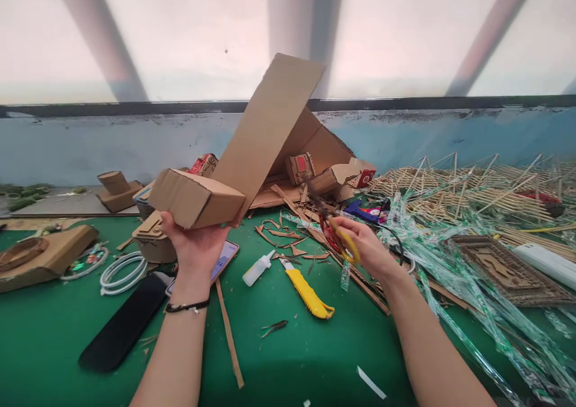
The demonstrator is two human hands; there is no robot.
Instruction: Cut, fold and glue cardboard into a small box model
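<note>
My left hand [198,245] is raised over the table, its fingers closed under a small cardboard box [198,198]. From the box's right end a long cardboard strip [272,116] slants up and to the right; whether it is joined to the box I cannot tell. A pair of scissors [344,242] with red and yellow handles sits in my right hand [364,245], blades pointing up and left, apart from the cardboard. Below and between my hands lie a yellow utility knife [308,290], blade out, and a small white glue bottle [258,269].
A phone [227,256] lies partly behind my left wrist, near a black pouch [126,320] and a coiled white cable [123,274]. Cardboard scraps [283,236] and a blue glue gun [362,211] are behind. Clear plastic strips [468,311] and bamboo sticks [472,191] crowd the right.
</note>
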